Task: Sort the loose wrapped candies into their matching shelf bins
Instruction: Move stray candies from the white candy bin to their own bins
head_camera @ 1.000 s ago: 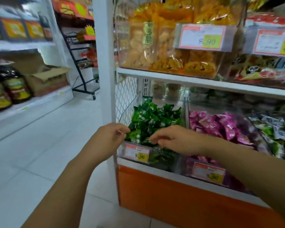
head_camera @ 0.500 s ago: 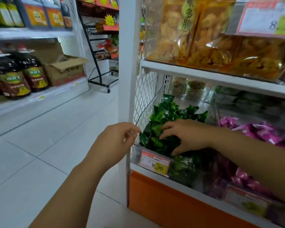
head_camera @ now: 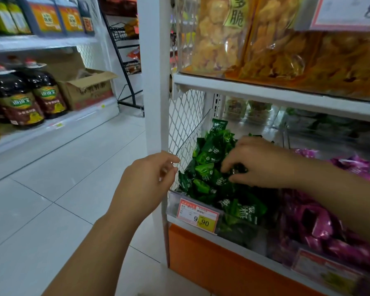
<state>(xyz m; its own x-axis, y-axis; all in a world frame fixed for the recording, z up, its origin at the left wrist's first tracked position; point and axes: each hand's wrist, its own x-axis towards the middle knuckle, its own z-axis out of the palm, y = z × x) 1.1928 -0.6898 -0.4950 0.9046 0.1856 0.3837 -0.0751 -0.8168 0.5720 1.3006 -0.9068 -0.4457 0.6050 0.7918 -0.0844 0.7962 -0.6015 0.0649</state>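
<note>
Far out past the left hand (head_camera: 150,178): oil bottles (head_camera: 24,103) and an open cardboard box (head_camera: 88,88) on the opposite shelf, not part of the job

Left hand is held at the white upright (head_camera: 154,82), just beside the clear side wall (head_camera: 188,144) of the green bin. Fingers loosely curled, thumb and forefinger a little apart, nothing seen between them. Contact with the wall can't be confirmed. Position barely changed over the last second

Green candies (head_camera: 209,167) are heaped between the two hands, price tag (head_camera: 198,215) below them on the bin front

Right hand (head_camera: 261,165) has been moved from the front lip of the bin back and up onto the heap. It is now laid over the top, fingers curled down, thumb and fingertips closed on a green wrapper among the pile

Reading: work has been shifted fully into the green bin. Either a green piece is being dropped into its matching bin or a stray is being dug for. Which one can't be told

Pink candies (head_camera: 320,221) lie under and beyond the right forearm in the next bin, apparently untouched. Snack bags (head_camera: 265,39) sit on the shelf above the right hand

Hidden / unclear:
- right fingertips are buried in wrappers, so the exact grip is partly masked
- left palm is turned away
- pink bin's tag is blurred and cut by the frame edge
- bins behind the heap are seen only through glare; contents not readable
</note>
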